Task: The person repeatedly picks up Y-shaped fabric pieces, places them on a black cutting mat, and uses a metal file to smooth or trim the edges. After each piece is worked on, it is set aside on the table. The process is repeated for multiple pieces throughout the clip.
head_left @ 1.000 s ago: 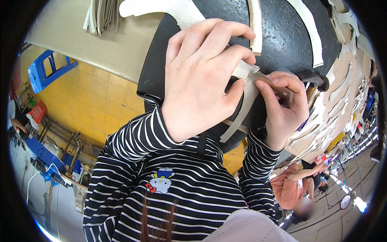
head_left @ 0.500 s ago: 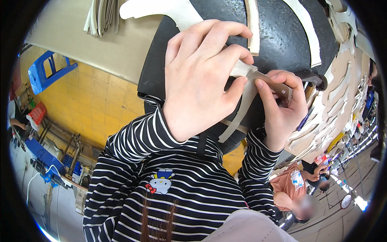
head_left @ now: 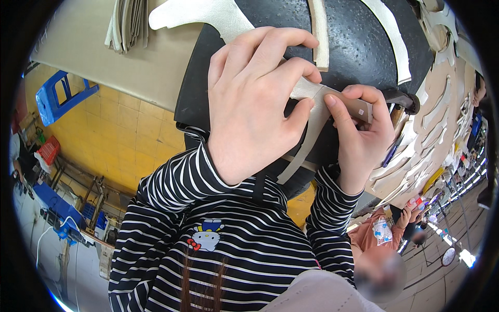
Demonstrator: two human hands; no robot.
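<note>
Pinching a pale beige leather strip (head_left: 312,122) between both hands, a person in a black-and-white striped long-sleeved shirt (head_left: 218,244) works over a round black pitted work pad (head_left: 358,47) on a beige tabletop (head_left: 88,67). The left hand (head_left: 249,109) curls over the strip from 10 o'clock, its grip closed on the material with thumb pressed against the underside. The right hand (head_left: 358,135), at 3 o'clock of the left, holds the strip's upper end tight between thumb and fingers. The strip's free tail hangs down toward 6 o'clock, ending just above the striped cuffs. On the pad at 12 o'clock lie more cut pieces: a narrow cream strip (head_left: 318,31) and a curved white band (head_left: 392,36). A broad white cut piece (head_left: 202,14) overlaps the pad's edge at 11 o'clock. A stack of pale sheets (head_left: 125,23) rests on the tabletop farther left. Many cream cut shapes (head_left: 442,114) crowd the surface at 2 o'clock.
</note>
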